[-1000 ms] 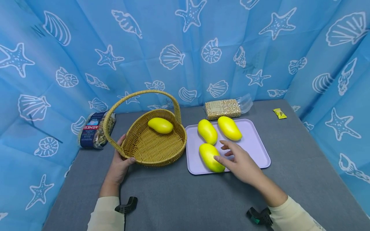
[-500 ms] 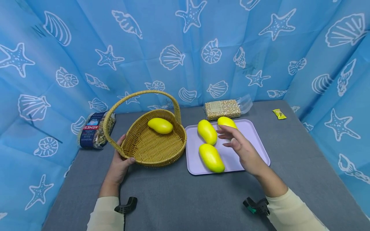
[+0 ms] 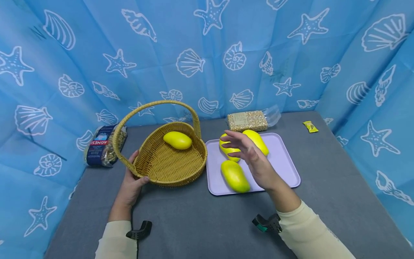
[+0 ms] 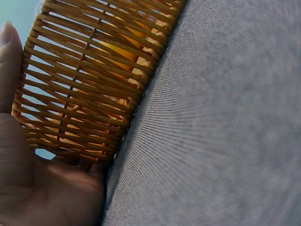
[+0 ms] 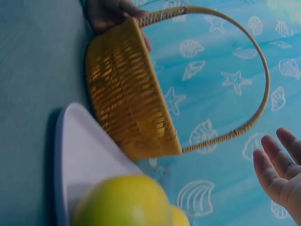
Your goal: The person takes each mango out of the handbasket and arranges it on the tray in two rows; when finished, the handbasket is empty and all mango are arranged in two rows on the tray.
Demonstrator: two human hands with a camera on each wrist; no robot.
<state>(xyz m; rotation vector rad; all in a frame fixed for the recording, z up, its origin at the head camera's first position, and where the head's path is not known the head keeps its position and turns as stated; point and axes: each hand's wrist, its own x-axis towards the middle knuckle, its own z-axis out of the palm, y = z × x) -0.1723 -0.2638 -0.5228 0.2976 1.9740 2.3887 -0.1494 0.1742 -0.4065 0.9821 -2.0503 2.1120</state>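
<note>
On the left, my left hand (image 3: 129,190) grips the side rim of a woven basket (image 3: 168,167), thumb on the near edge. The left wrist view shows its palm against the weave (image 4: 75,84). One yellow mango (image 3: 177,140) lies inside the basket. My right hand (image 3: 255,160) is raised over a lilac tray (image 3: 283,158), fingers extended, holding nothing. Three mangoes lie on that tray: a near one (image 3: 235,177), a back right one (image 3: 257,142), and a back left one (image 3: 223,150) partly hidden by my fingers. The right wrist view shows the right fingers (image 5: 277,165) apart from the blurred mango (image 5: 124,205).
Behind the tray lies a clear bag of grains (image 3: 247,121). A blue-labelled pasta bag (image 3: 103,145) sits left of the basket, and a small yellow wrapped sweet (image 3: 310,126) at the back right. A blue shell-print curtain (image 3: 155,64) borders the grey table (image 3: 194,223).
My right hand has lifted away from the near mango and moved left, now covering part of the back left mango. The left hand and the basket have stayed in place.
</note>
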